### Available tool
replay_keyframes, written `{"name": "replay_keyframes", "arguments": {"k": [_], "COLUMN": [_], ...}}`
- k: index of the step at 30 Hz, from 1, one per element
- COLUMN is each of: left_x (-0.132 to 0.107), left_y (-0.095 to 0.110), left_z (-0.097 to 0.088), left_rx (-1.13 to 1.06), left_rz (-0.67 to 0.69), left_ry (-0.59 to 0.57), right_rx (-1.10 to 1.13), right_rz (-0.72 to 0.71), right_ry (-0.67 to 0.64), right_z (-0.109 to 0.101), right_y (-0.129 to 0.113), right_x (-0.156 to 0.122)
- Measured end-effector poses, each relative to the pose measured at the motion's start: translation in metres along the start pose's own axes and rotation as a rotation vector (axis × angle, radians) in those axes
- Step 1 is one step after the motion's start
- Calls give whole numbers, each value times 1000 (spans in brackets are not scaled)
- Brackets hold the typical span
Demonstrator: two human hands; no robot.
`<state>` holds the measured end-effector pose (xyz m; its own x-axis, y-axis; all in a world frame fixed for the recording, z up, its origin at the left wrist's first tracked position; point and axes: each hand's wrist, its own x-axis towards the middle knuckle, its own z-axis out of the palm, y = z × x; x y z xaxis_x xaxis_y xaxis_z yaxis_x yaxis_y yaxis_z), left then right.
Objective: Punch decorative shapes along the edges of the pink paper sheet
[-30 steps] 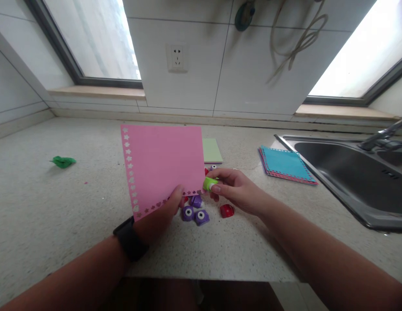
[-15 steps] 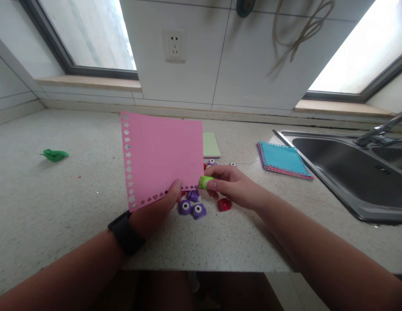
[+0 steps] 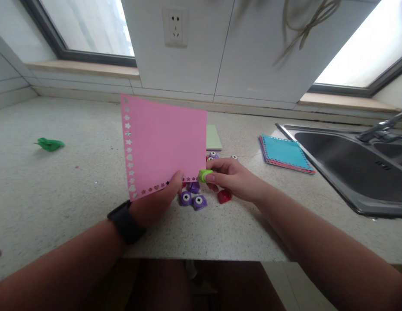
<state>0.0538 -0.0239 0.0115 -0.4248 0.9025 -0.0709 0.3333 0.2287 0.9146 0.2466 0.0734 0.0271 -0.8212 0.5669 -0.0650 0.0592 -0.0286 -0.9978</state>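
Note:
A pink sheet of paper (image 3: 165, 142) is held up by my left hand (image 3: 168, 188), its thumb on the front near the lower edge and the other fingers hidden behind. Small shapes such as stars, hearts and leaves are punched along its left and bottom edges. Between thumb and fingers, my right hand (image 3: 231, 177) grips a lime-green craft punch (image 3: 205, 176) at the sheet's lower right corner. Just below lie purple craft punches (image 3: 185, 198) with white, star-marked buttons, and a red punch (image 3: 224, 196). More punches are partly hidden behind my right hand.
A pale green paper stack (image 3: 213, 138) lies behind the pink sheet. To the right, punched sheets with a blue one on top (image 3: 285, 152) sit beside the steel sink (image 3: 337, 190). A crumpled green item (image 3: 50, 144) rests on the counter (image 3: 74, 185) at left.
The whole view has shifted, so the counter things sit slightly higher in the picture. Both hands keep their holds, and the punch stays at the pink sheet's lower right corner.

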Motion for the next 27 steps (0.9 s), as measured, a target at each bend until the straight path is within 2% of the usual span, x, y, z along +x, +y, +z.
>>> {"name": "replay_keyframes", "arguments": {"k": [6,13,17,21,27], "left_x": [1,1,2,2,0], "left_y": [-2,-1,-5,-7,-4], "left_z": [-3,-1,1,-3,-11], "left_rx": [102,74,97,206,505], "left_rz": [100,88,129,230,353], "left_ry": [34,38,41,-3,-56], "right_rx": [-25,-27,-30,-28,-37], "right_rz": [-15,1,-4,-14,0], "right_ry": [-18,-9,-14,-16,-18], "right_z": [0,1,1,1,0], "right_y": [0,1,1,3,4], "right_x": [1,0,0,0,1]}}
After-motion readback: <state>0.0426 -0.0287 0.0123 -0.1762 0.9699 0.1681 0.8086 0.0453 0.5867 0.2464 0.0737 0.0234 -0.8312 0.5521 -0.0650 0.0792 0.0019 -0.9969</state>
